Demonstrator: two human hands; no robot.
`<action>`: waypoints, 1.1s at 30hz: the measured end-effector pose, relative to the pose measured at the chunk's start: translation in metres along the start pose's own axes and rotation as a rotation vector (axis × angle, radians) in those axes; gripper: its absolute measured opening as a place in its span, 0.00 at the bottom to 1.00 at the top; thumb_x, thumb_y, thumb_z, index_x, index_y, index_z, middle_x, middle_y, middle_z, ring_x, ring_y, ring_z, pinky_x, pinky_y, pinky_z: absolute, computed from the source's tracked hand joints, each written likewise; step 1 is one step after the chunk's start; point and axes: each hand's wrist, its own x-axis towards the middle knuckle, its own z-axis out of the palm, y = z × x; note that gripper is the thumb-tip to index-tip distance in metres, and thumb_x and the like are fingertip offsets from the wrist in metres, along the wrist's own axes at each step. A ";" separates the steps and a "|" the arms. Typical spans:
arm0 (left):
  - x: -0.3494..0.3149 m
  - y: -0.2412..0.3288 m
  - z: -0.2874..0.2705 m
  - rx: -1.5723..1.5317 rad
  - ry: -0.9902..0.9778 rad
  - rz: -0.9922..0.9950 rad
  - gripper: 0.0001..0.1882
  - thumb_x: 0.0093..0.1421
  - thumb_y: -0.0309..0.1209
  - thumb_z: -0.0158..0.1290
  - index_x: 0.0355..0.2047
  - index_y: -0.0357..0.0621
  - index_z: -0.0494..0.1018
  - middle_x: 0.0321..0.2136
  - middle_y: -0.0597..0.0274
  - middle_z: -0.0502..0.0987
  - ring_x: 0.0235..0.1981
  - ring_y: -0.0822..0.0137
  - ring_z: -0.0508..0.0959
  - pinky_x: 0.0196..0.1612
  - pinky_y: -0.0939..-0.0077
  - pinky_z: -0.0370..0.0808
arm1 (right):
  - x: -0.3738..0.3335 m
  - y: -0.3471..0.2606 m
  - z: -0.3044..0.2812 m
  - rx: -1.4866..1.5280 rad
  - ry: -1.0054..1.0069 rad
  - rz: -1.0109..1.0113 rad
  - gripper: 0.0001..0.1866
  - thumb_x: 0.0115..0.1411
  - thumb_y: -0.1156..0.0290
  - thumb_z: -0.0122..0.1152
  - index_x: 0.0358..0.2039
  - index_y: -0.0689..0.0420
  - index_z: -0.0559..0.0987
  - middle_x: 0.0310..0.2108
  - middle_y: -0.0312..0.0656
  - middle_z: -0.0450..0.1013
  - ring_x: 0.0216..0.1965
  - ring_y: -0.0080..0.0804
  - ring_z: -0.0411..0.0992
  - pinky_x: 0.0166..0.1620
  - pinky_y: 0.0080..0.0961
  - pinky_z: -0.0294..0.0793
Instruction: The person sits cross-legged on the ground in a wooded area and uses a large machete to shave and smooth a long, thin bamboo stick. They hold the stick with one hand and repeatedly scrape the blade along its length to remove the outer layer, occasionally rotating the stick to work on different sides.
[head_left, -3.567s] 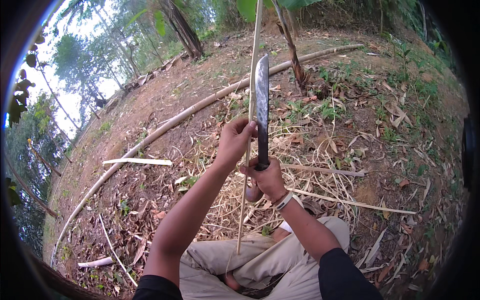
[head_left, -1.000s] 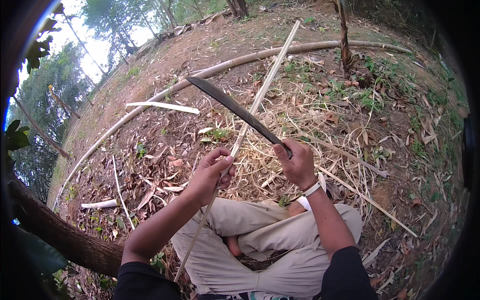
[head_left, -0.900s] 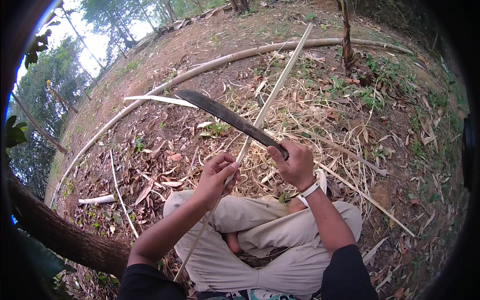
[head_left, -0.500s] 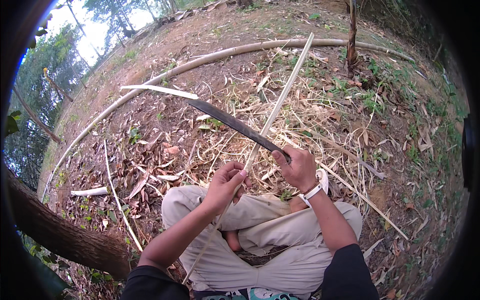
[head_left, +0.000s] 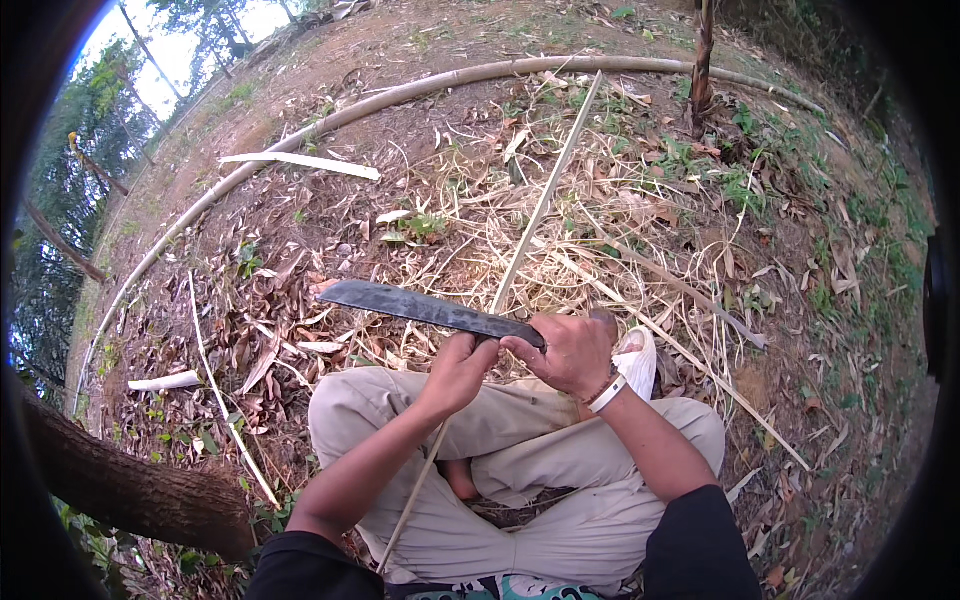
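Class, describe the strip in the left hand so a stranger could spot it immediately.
Find the pale, crossed trouser legs. At their far edge, the left hand grips a long, pale strip crossing behind the dark blade. Unlike the loose strips nearby, it is held.

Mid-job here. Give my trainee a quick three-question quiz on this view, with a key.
1. Multiple choice: the right hand holds
A) the curved pole
B) a dark-bladed knife
C) the tree trunk
2. True or false: the left hand holds nothing.
3. Fill in: the white band is worn on the ____ wrist.
Key:
1. B
2. False; its fingers close around a thin pale strip.
3. Right
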 end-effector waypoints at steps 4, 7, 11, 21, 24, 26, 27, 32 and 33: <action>0.000 -0.014 0.001 -0.316 0.019 -0.060 0.11 0.68 0.32 0.45 0.30 0.41 0.69 0.18 0.72 0.63 0.18 0.79 0.61 0.21 0.80 0.59 | 0.002 0.002 0.004 0.016 -0.042 0.019 0.31 0.60 0.36 0.54 0.20 0.55 0.75 0.16 0.44 0.71 0.19 0.44 0.74 0.23 0.37 0.70; -0.004 -0.005 0.006 -0.521 0.064 -0.128 0.09 0.69 0.34 0.45 0.32 0.44 0.68 0.17 0.72 0.60 0.16 0.80 0.59 0.18 0.83 0.57 | 0.001 0.003 0.008 0.032 -0.046 0.017 0.31 0.60 0.37 0.54 0.20 0.55 0.75 0.16 0.44 0.71 0.19 0.43 0.74 0.23 0.37 0.70; -0.011 0.006 -0.003 -0.697 -0.028 -0.302 0.10 0.70 0.36 0.44 0.33 0.46 0.65 0.17 0.73 0.59 0.14 0.80 0.58 0.14 0.85 0.56 | 0.002 -0.001 0.009 0.051 -0.037 -0.024 0.31 0.60 0.37 0.55 0.19 0.55 0.75 0.15 0.42 0.71 0.19 0.42 0.74 0.23 0.37 0.70; -0.026 -0.001 0.004 0.286 0.138 0.191 0.13 0.69 0.28 0.41 0.29 0.36 0.69 0.15 0.58 0.65 0.16 0.65 0.65 0.21 0.67 0.62 | -0.002 -0.006 0.018 -0.049 -0.046 -0.088 0.33 0.57 0.33 0.55 0.17 0.53 0.73 0.14 0.41 0.70 0.17 0.40 0.73 0.21 0.35 0.69; -0.028 0.005 0.001 0.354 0.113 0.178 0.10 0.67 0.25 0.42 0.33 0.32 0.72 0.20 0.45 0.72 0.21 0.48 0.73 0.27 0.59 0.68 | 0.001 0.005 0.021 0.023 0.011 -0.145 0.34 0.57 0.32 0.55 0.17 0.53 0.73 0.14 0.41 0.70 0.17 0.40 0.73 0.21 0.35 0.69; -0.030 0.005 0.002 0.372 0.137 0.247 0.10 0.67 0.25 0.42 0.34 0.31 0.72 0.21 0.44 0.73 0.23 0.45 0.74 0.28 0.58 0.69 | 0.002 0.007 0.020 0.000 0.001 -0.135 0.34 0.56 0.32 0.55 0.16 0.53 0.73 0.14 0.41 0.69 0.17 0.40 0.73 0.21 0.35 0.69; -0.033 0.007 -0.001 0.384 0.138 0.204 0.10 0.68 0.25 0.43 0.35 0.32 0.72 0.21 0.44 0.73 0.23 0.46 0.75 0.28 0.58 0.69 | 0.001 0.015 0.023 -0.015 0.004 -0.136 0.34 0.56 0.32 0.55 0.16 0.53 0.73 0.14 0.41 0.69 0.17 0.41 0.73 0.21 0.35 0.69; -0.044 0.018 -0.001 0.355 0.197 0.245 0.14 0.71 0.32 0.43 0.29 0.36 0.68 0.13 0.60 0.63 0.15 0.71 0.64 0.21 0.69 0.61 | 0.001 0.030 0.013 -0.091 0.059 -0.165 0.37 0.56 0.29 0.52 0.15 0.54 0.71 0.14 0.42 0.70 0.17 0.42 0.72 0.22 0.39 0.68; -0.053 0.022 -0.007 0.382 0.187 0.156 0.12 0.70 0.31 0.43 0.31 0.36 0.68 0.14 0.56 0.65 0.16 0.63 0.66 0.22 0.66 0.63 | 0.002 0.045 0.017 -0.105 0.076 -0.098 0.38 0.56 0.27 0.49 0.15 0.54 0.71 0.13 0.42 0.69 0.16 0.44 0.71 0.22 0.40 0.68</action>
